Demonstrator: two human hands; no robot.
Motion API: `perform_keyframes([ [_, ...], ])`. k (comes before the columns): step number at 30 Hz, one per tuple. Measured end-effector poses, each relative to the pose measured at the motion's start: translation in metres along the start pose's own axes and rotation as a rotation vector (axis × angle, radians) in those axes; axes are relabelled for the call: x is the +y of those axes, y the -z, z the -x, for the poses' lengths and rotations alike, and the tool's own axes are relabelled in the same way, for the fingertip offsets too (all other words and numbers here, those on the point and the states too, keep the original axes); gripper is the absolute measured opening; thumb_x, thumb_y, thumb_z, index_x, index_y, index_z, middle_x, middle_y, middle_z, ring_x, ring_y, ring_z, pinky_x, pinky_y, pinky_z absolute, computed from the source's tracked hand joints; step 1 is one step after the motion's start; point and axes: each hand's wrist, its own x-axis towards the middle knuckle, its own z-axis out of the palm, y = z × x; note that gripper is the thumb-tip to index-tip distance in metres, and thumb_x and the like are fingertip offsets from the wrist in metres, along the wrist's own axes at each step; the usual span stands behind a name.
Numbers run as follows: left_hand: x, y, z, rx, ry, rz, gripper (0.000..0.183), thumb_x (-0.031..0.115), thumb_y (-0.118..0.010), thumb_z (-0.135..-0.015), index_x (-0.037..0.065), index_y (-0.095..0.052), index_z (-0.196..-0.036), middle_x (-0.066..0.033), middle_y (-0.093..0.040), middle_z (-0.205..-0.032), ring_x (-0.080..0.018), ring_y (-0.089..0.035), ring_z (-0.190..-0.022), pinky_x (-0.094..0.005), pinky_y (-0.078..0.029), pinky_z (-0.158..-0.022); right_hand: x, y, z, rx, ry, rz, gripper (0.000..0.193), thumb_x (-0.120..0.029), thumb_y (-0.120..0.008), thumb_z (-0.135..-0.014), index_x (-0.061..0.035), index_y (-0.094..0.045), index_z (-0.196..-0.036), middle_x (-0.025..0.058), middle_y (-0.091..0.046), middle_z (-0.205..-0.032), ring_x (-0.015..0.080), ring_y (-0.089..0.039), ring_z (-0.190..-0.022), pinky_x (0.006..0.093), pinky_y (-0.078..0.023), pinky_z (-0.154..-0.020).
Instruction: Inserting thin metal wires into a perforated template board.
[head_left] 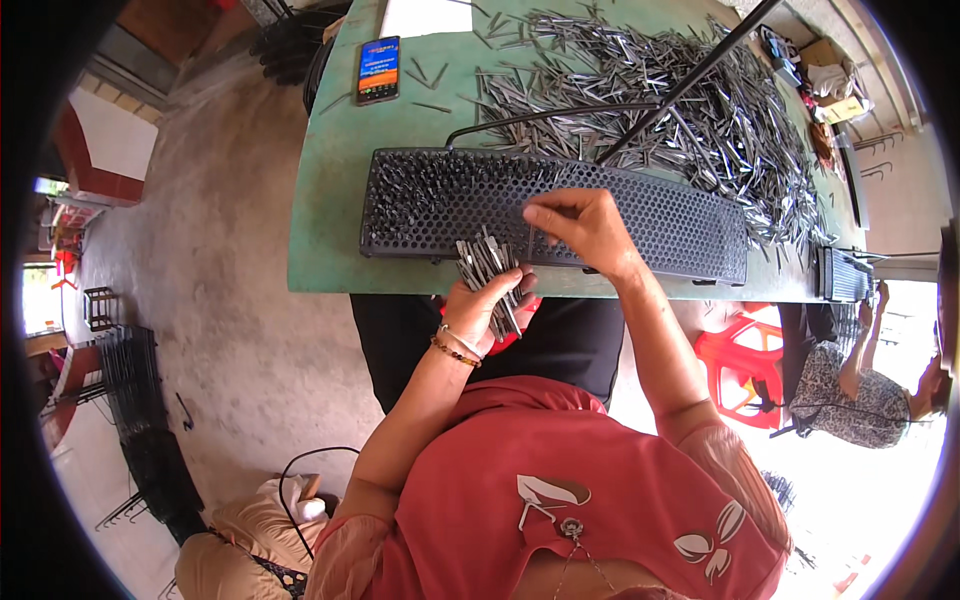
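My left hand (470, 312) is closed round a bundle of thin dark metal strips (484, 262), their ends fanning out above the thumb. My right hand (590, 232) pinches what looks like a single strip (531, 243), upright over the front part of a long black perforated rack (650, 225). The rack lies along the table's near edge. Many strips (420, 190) stand in the holes of its left end and along its back rows; the holes toward the right show bare.
A large loose heap of strips (740, 120) covers the far right of the green table (330, 215). A black rod (690, 80) slants over the rack. At the back left lies a phone (378, 72). Another person (850, 395) sits at right, near a red plastic stool (740, 370).
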Motion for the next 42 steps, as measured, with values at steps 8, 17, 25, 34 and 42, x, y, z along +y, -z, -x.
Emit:
perform_keyframes([
  [8, -0.005, 0.006, -0.007, -0.019, -0.001, 0.048, 0.015, 0.005, -0.063, -0.084, 0.001, -0.061, -0.098, -0.0124, -0.065, -0.095, -0.0230, -0.065, -0.090, -0.0371, -0.056, -0.078, 0.017, -0.011, -0.043, 0.414, 0.445, 0.196, 0.018, -0.009, -0.070, -0.081, -0.0017, -0.068, -0.098, 0.0046, -0.066, -0.081, 0.0065, -0.054, -0.065, 0.0219, -0.045, -0.058],
  [17, -0.004, 0.005, -0.005, -0.021, -0.011, 0.031, 0.013, 0.007, -0.062, -0.084, -0.001, -0.060, -0.094, -0.0127, -0.065, -0.092, -0.0238, -0.066, -0.084, -0.0365, -0.057, -0.072, 0.030, -0.016, -0.054, 0.459, 0.627, 0.370, 0.015, -0.012, -0.070, -0.079, -0.0033, -0.068, -0.090, 0.0105, -0.066, -0.085, 0.0245, -0.064, -0.070, 0.0310, -0.051, -0.062],
  [25, 0.000, 0.000, 0.001, 0.027, 0.058, 0.024, 0.012, 0.005, -0.063, -0.084, 0.001, -0.060, -0.095, -0.0095, -0.064, -0.091, -0.0236, -0.065, -0.087, -0.0360, -0.057, -0.073, 0.029, -0.016, -0.043, 0.372, 0.695, 0.731, 0.017, -0.015, -0.070, -0.079, -0.0072, -0.069, -0.094, 0.0069, -0.060, -0.093, 0.0250, -0.063, -0.074, 0.0343, -0.051, -0.064],
  [34, 0.000, 0.005, -0.002, -0.003, 0.015, 0.021, 0.017, 0.011, -0.066, -0.083, 0.001, -0.060, -0.095, -0.0119, -0.065, -0.088, -0.0220, -0.066, -0.079, -0.0354, -0.058, -0.063, 0.010, -0.011, -0.011, 0.098, 0.299, 0.368, 0.020, -0.019, -0.072, -0.080, -0.0027, -0.070, -0.092, 0.0076, -0.065, -0.082, 0.0140, -0.062, -0.066, 0.0278, -0.050, -0.061],
  [42, -0.002, -0.001, 0.000, -0.013, -0.033, 0.075, 0.015, 0.006, -0.061, -0.086, 0.001, -0.059, -0.099, -0.0120, -0.063, -0.094, -0.0246, -0.066, -0.085, -0.0386, -0.059, -0.066, 0.010, -0.007, 0.006, -0.118, -0.022, 0.002, 0.021, -0.013, -0.069, -0.082, 0.0043, -0.068, -0.094, 0.0041, -0.066, -0.076, 0.0061, -0.056, -0.065, 0.0221, -0.046, -0.057],
])
